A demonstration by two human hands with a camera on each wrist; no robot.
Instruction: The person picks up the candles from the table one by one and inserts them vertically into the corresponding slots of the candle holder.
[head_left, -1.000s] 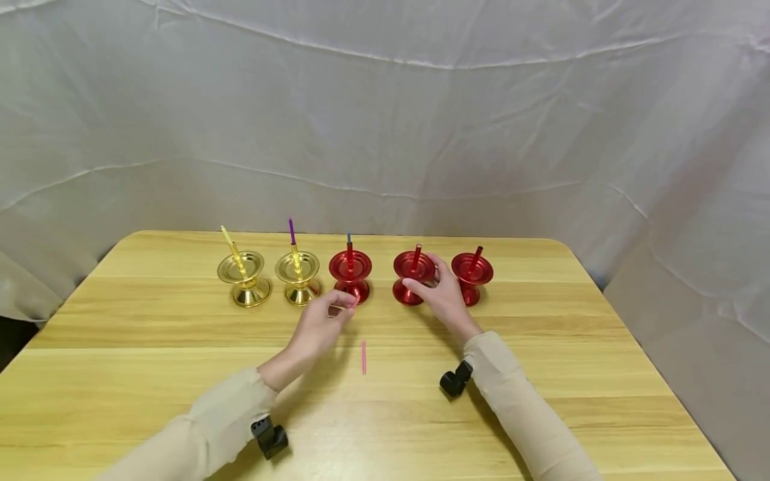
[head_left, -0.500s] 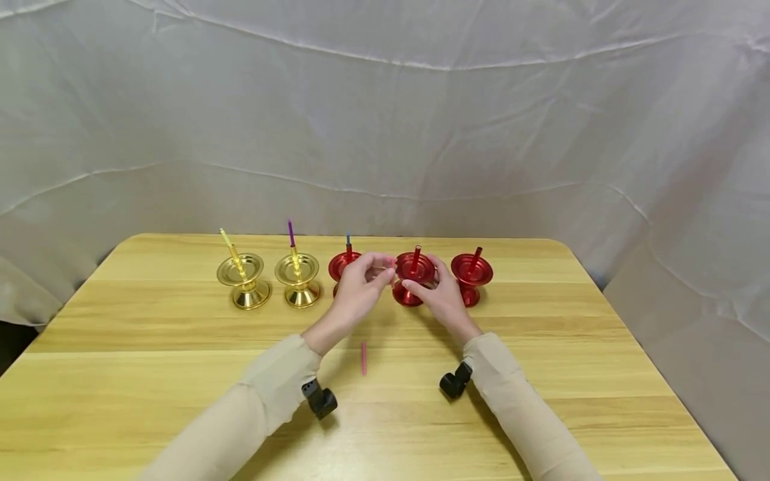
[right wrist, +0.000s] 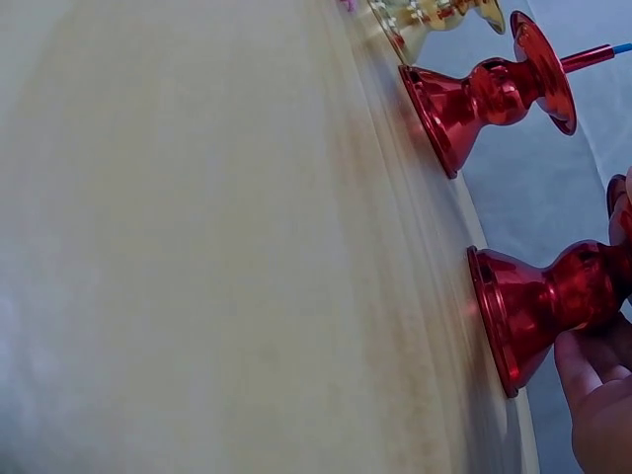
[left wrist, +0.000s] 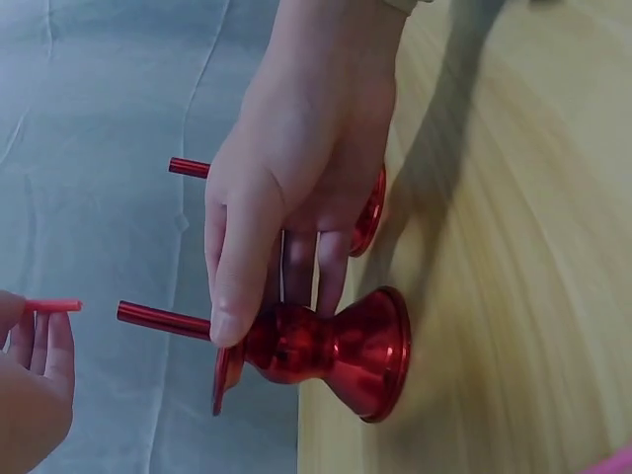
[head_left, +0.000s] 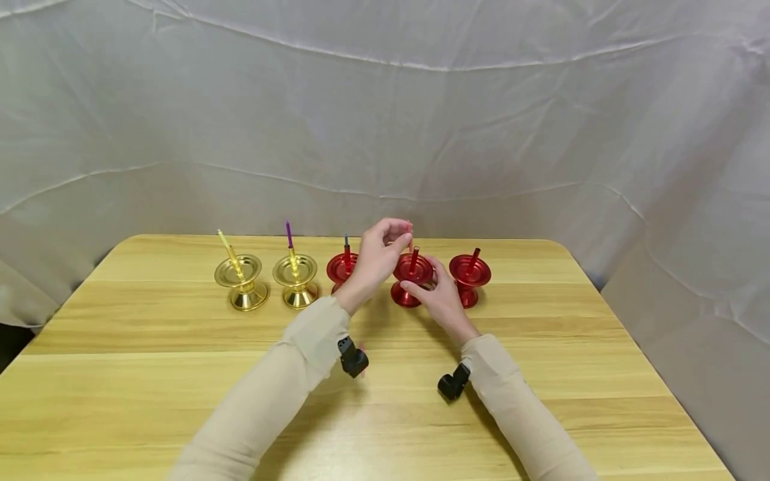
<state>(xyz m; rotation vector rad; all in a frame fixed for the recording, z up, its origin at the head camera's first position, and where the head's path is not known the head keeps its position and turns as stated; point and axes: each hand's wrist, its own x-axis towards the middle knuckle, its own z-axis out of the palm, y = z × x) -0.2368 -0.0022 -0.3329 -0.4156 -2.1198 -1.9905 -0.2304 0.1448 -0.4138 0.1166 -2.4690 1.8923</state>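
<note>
My left hand point(head_left: 381, 252) pinches a thin pink candle point(left wrist: 56, 306) upright, raised over a red candle holder point(head_left: 406, 296). In the left wrist view the candle's lower end lies just off the mouth of the holder's tube point(left wrist: 163, 318), with a gap between them. My right hand point(head_left: 444, 297) grips that holder, its thumb at the dish rim and the other fingers behind the stem. The holder stands upright on the table. A second pink candle point(head_left: 363, 375) lies on the table, mostly hidden by my left wrist camera.
Left of the gripped holder stand a red holder point(head_left: 340, 268) with a blue candle and two gold holders, one point(head_left: 301, 296) with a purple candle, the other point(head_left: 248, 297) with a yellow one. A red holder point(head_left: 469, 272) without a candle stands at right. Grey cloth point(head_left: 385, 120) hangs behind.
My left hand has moved right and up with the pink candle, from low in front of the blue-candle holder to above the gripped holder. My right hand has stayed in place.
</note>
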